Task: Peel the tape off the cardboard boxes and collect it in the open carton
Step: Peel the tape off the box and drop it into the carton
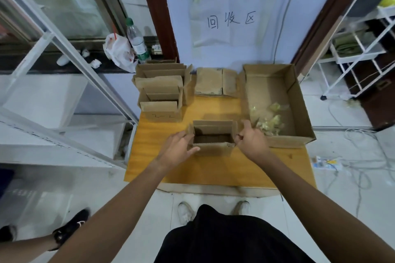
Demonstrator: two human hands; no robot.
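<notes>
L hand (pixel 177 145) cups the near-left corner of the small box (pixel 213 128) — fingers curved on the left flap, thumb along the near flap. R hand (pixel 251 137) is at the box's right flap w/ fingers curled in a pinch; can't tell if it's tape or just cardboard between them. The box sits open-topped, approx. mid-width on the yellow table (pixel 213 168), toward the front.

Behind, left to right: a plastic bag (pixel 117 49) & bottle (pixel 136 40) on the dark ledge off the table, a stack of open boxes (pixel 162 92) at back-left, flattened boxes (pixel 213 83) in the middle, then the open carton (pixel 298 102) on the right — its near-left corner just beside the R hand. Crumpled tape (pixel 270 121) lies in the carton's near half. A white wire rack (pixel 359 49) stands on the floor further right.
</notes>
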